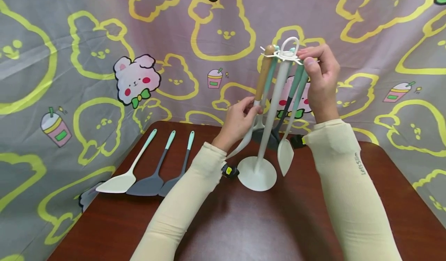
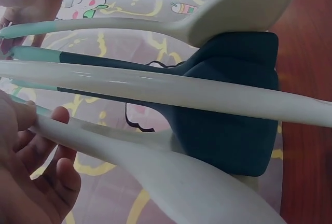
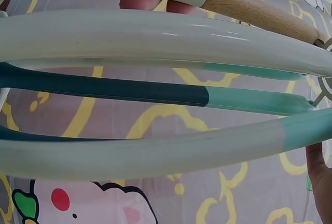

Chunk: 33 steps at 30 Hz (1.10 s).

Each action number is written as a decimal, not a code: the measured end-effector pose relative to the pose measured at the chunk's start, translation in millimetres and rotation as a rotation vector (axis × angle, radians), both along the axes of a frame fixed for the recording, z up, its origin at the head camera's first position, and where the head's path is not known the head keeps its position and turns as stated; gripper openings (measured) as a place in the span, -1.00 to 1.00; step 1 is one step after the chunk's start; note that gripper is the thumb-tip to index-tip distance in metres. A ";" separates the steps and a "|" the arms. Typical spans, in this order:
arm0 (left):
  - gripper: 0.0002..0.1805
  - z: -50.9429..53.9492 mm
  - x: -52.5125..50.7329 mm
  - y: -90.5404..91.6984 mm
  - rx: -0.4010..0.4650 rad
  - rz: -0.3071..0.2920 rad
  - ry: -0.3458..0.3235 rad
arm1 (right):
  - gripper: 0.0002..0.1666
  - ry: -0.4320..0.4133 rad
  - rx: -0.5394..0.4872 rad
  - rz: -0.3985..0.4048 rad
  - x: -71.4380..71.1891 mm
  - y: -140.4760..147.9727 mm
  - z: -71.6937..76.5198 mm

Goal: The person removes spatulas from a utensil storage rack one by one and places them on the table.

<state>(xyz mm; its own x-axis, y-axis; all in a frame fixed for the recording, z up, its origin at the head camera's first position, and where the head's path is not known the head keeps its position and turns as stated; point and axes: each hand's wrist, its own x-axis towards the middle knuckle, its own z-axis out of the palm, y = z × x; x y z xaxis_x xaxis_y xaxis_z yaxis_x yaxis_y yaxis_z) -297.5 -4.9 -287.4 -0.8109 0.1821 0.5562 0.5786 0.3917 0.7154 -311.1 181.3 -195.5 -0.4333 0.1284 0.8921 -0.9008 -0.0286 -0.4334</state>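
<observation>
A white utensil rack [image 1: 275,106] stands on the table, with a round base and a ring of hooks [image 1: 286,55] at its top. My left hand [image 1: 238,117] pinches the white neck of a wooden-handled utensil [image 1: 265,75], whose handle end is at the hooks. Its white head [image 2: 197,187] shows in the left wrist view. My right hand [image 1: 322,79] pinches the hook ring's right side. From the rack hang a white turner [image 1: 285,158] with a mint handle, dark blue-grey utensils [image 2: 228,141] and another pale utensil, partly hidden behind the pole.
Left on the brown table [image 1: 296,222] lie a white turner [image 1: 120,182] and two dark grey turners [image 1: 148,183] with mint handles, side by side. My left sleeve partly covers the last one. A patterned curtain [image 1: 174,40] hangs behind the table.
</observation>
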 end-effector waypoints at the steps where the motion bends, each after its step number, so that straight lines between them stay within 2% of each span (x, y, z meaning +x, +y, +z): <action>1: -0.72 0.6 0.7 -0.3 -0.003 -0.008 -0.005 | -0.77 0.000 0.000 -0.005 0.3 0.5 0.1; 6: -0.70 3.3 3.3 -2.5 -0.021 -0.029 -0.018 | -0.78 -0.005 -0.006 -0.001 0.4 0.8 0.4; 14: -0.73 1.6 5.7 -4.1 -0.004 -0.009 -0.003 | -0.80 -0.001 0.002 0.017 -1.5 0.4 -1.2; 20: -0.74 -0.6 4.7 -1.6 0.006 0.001 0.033 | -0.79 0.003 0.002 0.021 -1.9 1.0 -1.7; 33: -0.73 -1.3 0.4 4.0 0.017 0.021 0.043 | -0.79 0.003 0.022 0.006 -2.1 4.8 -1.0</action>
